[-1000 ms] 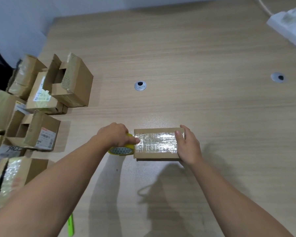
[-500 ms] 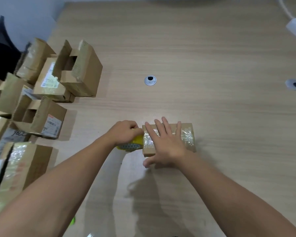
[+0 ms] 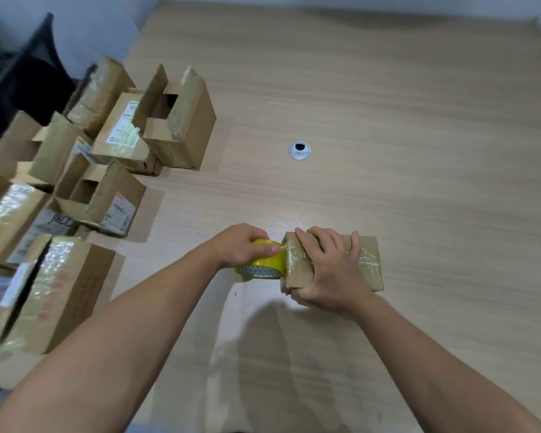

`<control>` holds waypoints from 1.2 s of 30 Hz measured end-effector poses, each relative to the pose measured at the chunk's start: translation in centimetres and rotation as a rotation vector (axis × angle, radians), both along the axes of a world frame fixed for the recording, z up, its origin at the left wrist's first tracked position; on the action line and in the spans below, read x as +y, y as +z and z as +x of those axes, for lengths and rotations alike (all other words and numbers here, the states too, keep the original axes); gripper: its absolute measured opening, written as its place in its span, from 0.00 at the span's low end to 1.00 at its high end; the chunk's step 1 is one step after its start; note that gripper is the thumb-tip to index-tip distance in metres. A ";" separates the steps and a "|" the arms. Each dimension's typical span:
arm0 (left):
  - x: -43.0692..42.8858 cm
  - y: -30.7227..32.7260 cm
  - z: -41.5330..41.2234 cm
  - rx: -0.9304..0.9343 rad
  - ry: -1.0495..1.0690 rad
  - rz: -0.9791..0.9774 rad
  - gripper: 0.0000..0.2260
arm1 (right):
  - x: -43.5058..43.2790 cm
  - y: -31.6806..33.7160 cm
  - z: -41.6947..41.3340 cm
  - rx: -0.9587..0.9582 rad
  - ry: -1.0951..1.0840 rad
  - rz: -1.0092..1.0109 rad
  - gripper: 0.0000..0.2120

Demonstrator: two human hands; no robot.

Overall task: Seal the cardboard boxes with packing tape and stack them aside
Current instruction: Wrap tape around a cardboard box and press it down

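Midway across a pale wood-grain table (image 3: 388, 104), a person's left hand (image 3: 247, 248) curls its fingers round a yellow roll of packing tape (image 3: 264, 265), which touches the left end of a small flat cardboard box (image 3: 367, 267) glossy with clear tape. The right hand (image 3: 331, 271) grips the box from above, fingers bent over its far edge. At left lie open and taped cartons (image 3: 194, 129); their white shipping labels (image 3: 124, 129) and red print are too blurred to read. A round metal grommet (image 3: 299, 150) sits farther back.

Tape roll (image 3: 263, 260) lies left of the box (image 3: 369, 267), apparently touching — other boxes (image 3: 181, 120) farther left.
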State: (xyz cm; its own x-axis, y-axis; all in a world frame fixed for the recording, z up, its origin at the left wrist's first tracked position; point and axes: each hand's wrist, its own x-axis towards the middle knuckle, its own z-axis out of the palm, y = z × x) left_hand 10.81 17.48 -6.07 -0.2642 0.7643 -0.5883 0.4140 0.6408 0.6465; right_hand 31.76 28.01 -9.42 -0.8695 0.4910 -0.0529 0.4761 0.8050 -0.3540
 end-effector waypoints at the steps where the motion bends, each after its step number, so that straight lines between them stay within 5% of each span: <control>1: 0.1 0.1 0.0 0.007 -0.016 -0.012 0.13 | 0.0 0.0 0.2 0.006 -0.005 0.002 0.55; 11: 1.7 0.2 0.9 0.235 -0.129 -0.176 0.17 | -0.8 0.8 0.4 0.042 -0.051 0.034 0.54; 20: 0.9 -0.4 1.4 0.308 -0.180 -0.039 0.20 | 0.0 1.7 0.9 0.067 -0.019 0.092 0.55; 25: -0.4 -0.2 1.3 0.269 0.040 0.123 0.27 | 0.2 2.0 -0.1 0.048 -0.012 0.098 0.57; 29: -2.5 0.7 -0.1 0.321 0.234 0.244 0.15 | 0.1 2.4 -0.9 0.004 -0.007 0.100 0.56; 32: -5.4 1.0 -2.0 0.401 0.368 0.118 0.11 | 0.0 2.8 -1.4 -0.055 -0.004 0.063 0.56; 36: -11.3 0.1 -4.8 0.475 0.473 -0.306 0.06 | -0.4 3.1 -1.7 -0.077 -0.019 -0.006 0.56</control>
